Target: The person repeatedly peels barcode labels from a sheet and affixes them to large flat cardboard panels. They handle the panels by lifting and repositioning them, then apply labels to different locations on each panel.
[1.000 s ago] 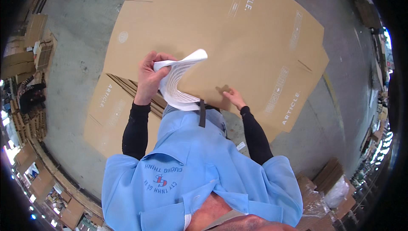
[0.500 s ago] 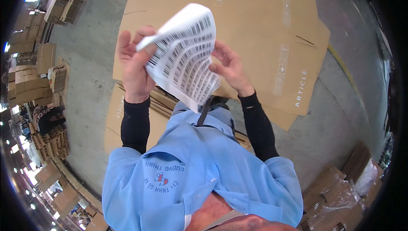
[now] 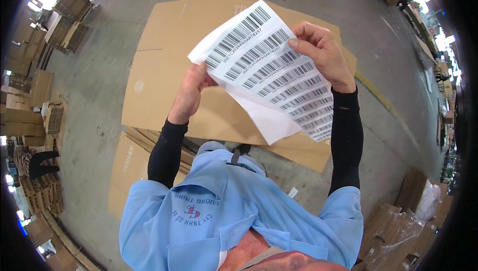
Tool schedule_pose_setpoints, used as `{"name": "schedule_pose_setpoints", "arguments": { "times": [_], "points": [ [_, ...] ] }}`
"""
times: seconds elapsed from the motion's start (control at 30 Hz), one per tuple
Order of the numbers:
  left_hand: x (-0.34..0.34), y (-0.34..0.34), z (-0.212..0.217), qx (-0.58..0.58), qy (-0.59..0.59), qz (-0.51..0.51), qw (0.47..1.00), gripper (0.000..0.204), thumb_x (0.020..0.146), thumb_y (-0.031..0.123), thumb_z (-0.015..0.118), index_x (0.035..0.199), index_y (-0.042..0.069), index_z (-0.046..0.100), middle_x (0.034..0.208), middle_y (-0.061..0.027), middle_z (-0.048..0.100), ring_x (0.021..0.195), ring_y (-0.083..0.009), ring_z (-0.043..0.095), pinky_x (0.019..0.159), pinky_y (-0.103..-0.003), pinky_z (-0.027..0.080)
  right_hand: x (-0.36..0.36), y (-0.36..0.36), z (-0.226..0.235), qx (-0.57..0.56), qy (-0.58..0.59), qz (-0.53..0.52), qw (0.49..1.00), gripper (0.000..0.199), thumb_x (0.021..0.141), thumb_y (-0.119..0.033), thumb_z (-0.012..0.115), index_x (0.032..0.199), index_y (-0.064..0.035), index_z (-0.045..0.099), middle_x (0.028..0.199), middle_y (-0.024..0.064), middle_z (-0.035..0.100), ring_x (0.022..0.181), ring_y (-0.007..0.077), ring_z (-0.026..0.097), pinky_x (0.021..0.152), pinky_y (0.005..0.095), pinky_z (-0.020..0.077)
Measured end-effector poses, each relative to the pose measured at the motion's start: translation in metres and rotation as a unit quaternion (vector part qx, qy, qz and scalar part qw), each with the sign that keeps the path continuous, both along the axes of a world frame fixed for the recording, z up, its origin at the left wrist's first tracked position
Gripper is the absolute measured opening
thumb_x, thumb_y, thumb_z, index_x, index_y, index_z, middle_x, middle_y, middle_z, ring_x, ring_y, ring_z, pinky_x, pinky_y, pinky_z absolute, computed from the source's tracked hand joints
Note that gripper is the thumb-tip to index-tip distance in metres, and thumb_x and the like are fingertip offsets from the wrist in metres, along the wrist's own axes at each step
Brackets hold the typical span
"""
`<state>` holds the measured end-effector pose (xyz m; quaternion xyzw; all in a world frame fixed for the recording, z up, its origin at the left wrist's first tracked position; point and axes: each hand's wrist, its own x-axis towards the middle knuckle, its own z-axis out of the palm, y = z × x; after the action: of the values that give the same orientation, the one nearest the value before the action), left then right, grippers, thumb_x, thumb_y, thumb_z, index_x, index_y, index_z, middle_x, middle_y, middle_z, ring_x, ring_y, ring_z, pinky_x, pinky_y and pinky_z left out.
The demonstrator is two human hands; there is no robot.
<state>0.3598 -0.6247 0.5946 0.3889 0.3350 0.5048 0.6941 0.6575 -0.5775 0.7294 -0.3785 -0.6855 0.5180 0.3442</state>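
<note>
A white sheet of barcode labels [image 3: 271, 54] hangs between my two hands, spread out, with rows of black bars facing up. My left hand [image 3: 189, 91] pinches its left edge between thumb and fingers. At the upper right edge, my right hand [image 3: 323, 54] grips it with thumb on top and fingers curled. A blank white part shows below the printed rows; I cannot tell whether it is a fold or a second sheet. Under the paper lies a large flat sheet of brown cardboard [image 3: 159, 79], apart from both hands.
More flat cardboard [image 3: 124, 171] lies at my near left. Stacks of cartons [image 3: 40, 89] line the left side, where a person in dark clothing [image 3: 42, 164] is by a pile. Plastic-wrapped cardboard [image 3: 393, 236] stands at the lower right. A yellow line [image 3: 378, 94] crosses the concrete floor.
The label sheet has been pulled from a curled, bent shape to nearly flat. My right hand has moved up and right along it; my left hand has shifted right and slightly nearer to me.
</note>
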Motion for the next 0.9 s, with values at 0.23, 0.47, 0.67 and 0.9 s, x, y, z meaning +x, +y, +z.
{"name": "schedule_pose_setpoints", "arguments": {
  "times": [0.23,0.47,0.67,0.9],
  "points": [
    [0.028,0.035,-0.041,0.173,0.104,0.037,0.979,0.046,0.084,0.002,0.076,0.126,-0.001,0.057,0.116,-0.0068,0.068,0.11,-0.0188,0.065,0.098,-0.036,0.053,0.018,0.033,-0.013,-0.066,-0.005,-0.012,0.998,0.023,0.093,-0.008,0.065,0.112,0.0045,0.069,0.096,0.0092,0.073,0.081,0.0107,0.068,0.076,0.0238,0.0542],
    [-0.014,0.123,-0.084,0.178,0.11,0.143,0.967,0.019,0.091,0.014,0.065,0.105,0.0,0.065,0.097,-0.0065,0.07,0.092,-0.0193,0.067,0.083,-0.032,0.053,-0.019,0.048,-0.067,-0.084,0.026,-0.057,0.995,0.026,0.092,-0.004,0.066,0.116,0.0065,0.069,0.097,0.0121,0.074,0.086,0.0135,0.069,0.081,0.028,0.0557],
    [-0.046,0.171,-0.077,0.359,0.347,0.277,0.821,0.024,0.078,0.019,0.071,0.094,0.002,0.062,0.082,-0.0117,0.063,0.077,-0.0293,0.063,0.068,-0.035,0.048,-0.076,0.039,-0.117,-0.145,0.087,-0.054,0.984,0.021,0.09,0.003,0.067,0.11,0.0082,0.068,0.102,0.0107,0.073,0.089,0.0101,0.066,0.081,0.0249,0.0531],
    [-0.029,0.211,-0.099,0.316,0.432,0.283,0.796,0.017,0.08,0.017,0.068,0.088,0.005,0.059,0.079,-0.0128,0.059,0.075,-0.0336,0.061,0.063,-0.04,0.047,-0.092,0.029,-0.159,-0.171,0.129,-0.147,0.966,0.015,0.095,-0.003,0.066,0.106,0.0066,0.068,0.103,0.0071,0.072,0.088,0.0086,0.063,0.08,0.0243,0.0517]
  ]
}}
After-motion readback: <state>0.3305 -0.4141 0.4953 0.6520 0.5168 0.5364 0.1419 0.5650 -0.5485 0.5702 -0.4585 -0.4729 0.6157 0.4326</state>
